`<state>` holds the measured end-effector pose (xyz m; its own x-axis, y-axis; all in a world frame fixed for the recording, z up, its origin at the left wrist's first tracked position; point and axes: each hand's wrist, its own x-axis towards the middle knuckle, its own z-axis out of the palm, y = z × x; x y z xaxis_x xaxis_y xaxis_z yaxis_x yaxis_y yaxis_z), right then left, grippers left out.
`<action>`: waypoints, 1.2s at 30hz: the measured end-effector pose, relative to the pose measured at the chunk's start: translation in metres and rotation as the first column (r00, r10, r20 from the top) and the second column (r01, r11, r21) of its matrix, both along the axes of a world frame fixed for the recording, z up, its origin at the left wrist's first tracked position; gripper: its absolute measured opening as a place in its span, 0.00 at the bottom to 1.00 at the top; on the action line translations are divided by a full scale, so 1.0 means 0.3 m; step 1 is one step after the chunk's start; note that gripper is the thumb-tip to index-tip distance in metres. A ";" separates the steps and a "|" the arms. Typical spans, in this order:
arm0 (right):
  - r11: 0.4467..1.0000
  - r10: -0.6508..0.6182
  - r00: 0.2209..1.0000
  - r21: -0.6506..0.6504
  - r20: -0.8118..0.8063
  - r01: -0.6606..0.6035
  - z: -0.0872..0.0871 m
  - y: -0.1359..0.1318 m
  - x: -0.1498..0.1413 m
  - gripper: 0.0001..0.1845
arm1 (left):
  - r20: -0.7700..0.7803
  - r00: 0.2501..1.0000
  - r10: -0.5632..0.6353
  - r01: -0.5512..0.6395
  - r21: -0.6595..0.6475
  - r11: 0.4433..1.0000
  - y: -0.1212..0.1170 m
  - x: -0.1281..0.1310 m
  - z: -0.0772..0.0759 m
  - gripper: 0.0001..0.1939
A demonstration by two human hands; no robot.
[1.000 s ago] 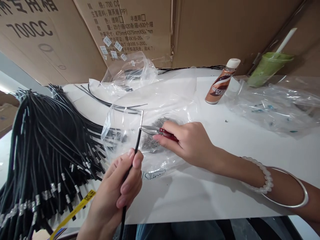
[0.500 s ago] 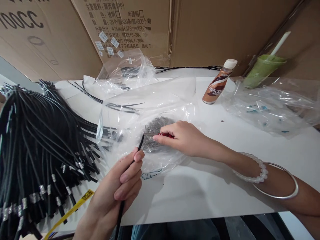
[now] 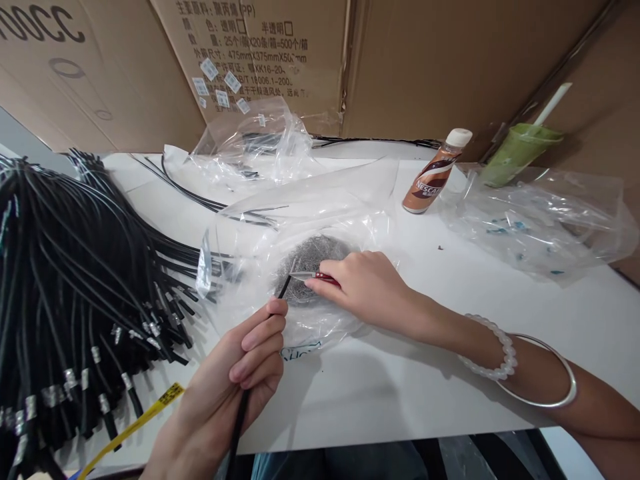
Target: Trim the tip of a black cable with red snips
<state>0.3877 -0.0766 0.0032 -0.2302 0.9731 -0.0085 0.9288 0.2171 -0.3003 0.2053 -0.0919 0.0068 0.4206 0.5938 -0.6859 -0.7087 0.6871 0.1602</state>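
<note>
Black, rubber-sheathed thin cable, pinched between thumb and fingers of my left hand, rises at a slant over a clear plastic bag on the white tabletop. My right hand is closed around small red-handled metal snips, whose blades meet the cable's tip above a grey heap of fine metal trimmings inside the bag. I judge the cable light, limp along its length and slightly grippy, so it is best taken close below the tip, where a short free end stays steady enough for the blades. To my left lies a large bundle of black cables with silver crimp bands. Behind stand a brown coffee bottle with a white cap and a green cup with a straw.
</note>
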 end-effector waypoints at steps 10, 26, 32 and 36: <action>1.000 -0.021 1.000 0.008 -0.005 0.021 -0.003 -0.005 -0.012 0.27 | 0.045 0.999 -0.016 0.014 0.041 0.999 0.010 -0.007 -0.030 0.18; 0.990 -0.134 0.986 0.038 -0.096 0.138 0.057 0.020 0.035 0.26 | 0.039 0.998 0.049 -0.050 0.024 0.998 0.007 -0.015 -0.023 0.19; 0.975 -0.223 0.955 0.031 0.194 0.221 0.113 0.003 0.081 0.24 | -0.083 0.996 0.008 0.005 0.156 0.988 0.002 -0.010 -0.001 0.17; 0.977 -0.195 0.928 -0.016 0.318 0.211 0.134 -0.039 0.091 0.25 | -0.392 0.912 -0.123 0.288 0.396 0.872 -0.021 -0.007 0.016 0.15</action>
<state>0.4149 -0.0883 0.0434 -0.0056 0.9953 -0.0965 1.0000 0.0064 0.0076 0.2033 -0.0983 0.0114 0.3533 0.7912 -0.4991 -0.4015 0.6101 0.6830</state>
